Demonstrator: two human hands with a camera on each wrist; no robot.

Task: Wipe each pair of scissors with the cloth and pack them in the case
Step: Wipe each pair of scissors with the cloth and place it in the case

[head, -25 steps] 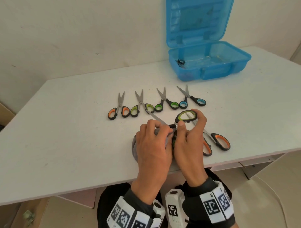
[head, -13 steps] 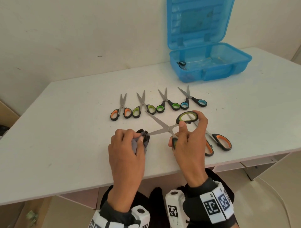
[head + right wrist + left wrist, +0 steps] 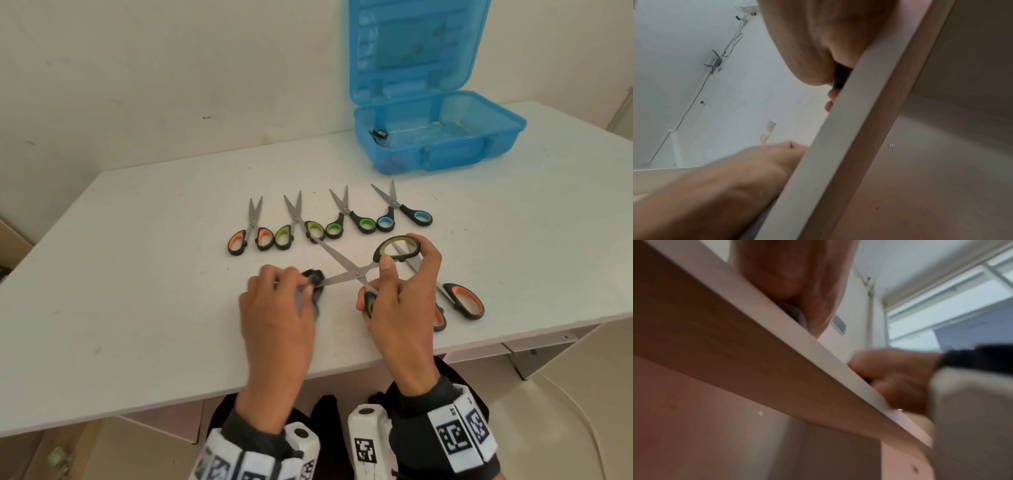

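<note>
Both of my hands are busy with one large pair of green-handled scissors (image 3: 356, 272), its blades spread wide into an X. My right hand (image 3: 399, 301) curls around the two handle loops, thumb and fingertips on the upper green loop, lower fingers wrapped on the other. My left hand (image 3: 274, 305) pinches a bunched dark grey cloth (image 3: 313, 279) around the tip of one blade, fingers closed on the fabric.

Taking these open scissors as the landmark: just beyond them, farther from me, lie four small pairs in a row, counted left to right as one orange-handled (image 3: 251, 236), one yellow-green (image 3: 299, 231), one bright green (image 3: 349, 222) and one blue (image 3: 404, 216). Immediately to their right, partly under my right hand, lies one more large pair with orange handles (image 3: 462, 301). That makes six pairs on the white table (image 3: 137, 291).

Far beyond and to the right stands one blue plastic case (image 3: 445, 137), lid upright and open, with a small dark item (image 3: 378, 133) at its left inner end that I cannot make out.

Both wrist views show mostly the table edge from below.
</note>
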